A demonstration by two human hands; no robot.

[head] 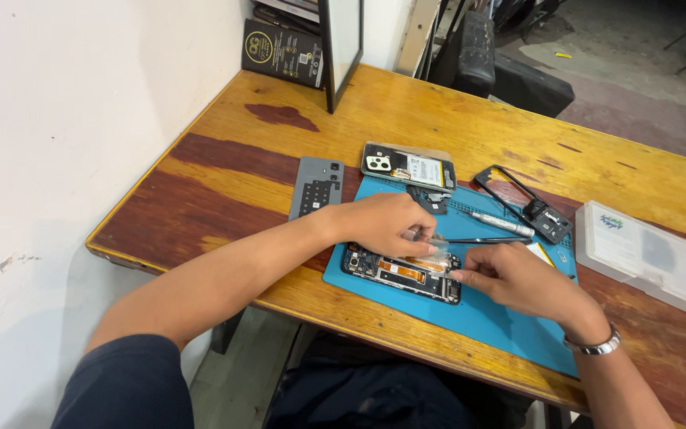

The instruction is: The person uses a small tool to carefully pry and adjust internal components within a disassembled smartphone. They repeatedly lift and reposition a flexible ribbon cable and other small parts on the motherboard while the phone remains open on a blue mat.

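Opened phone [401, 272] lay on blue mat [470, 314], frame centre | left hand [383, 224] pinched tweezers [478, 240] over its top edge | right hand [518, 278] pressed fingertips on phone's right end, holding nothing | advice: steady the phone, lift gently | screwdriver [495, 223], second phone [408, 166] above.

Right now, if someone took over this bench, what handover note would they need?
Left hand: rests on the top end of the opened phone, fingers pinching tweezers.
Right hand: fingertips on the phone's right end, pressing or steadying; no tool visible in it.
Phone lies on the blue mat, internals exposed.
Second opened phone at the mat's far edge; grey cover to its left; black frame and screwdriver on the right; clear box farther right.
Done: phone opened.
Left: it is not yet closed; the parts lie loose.
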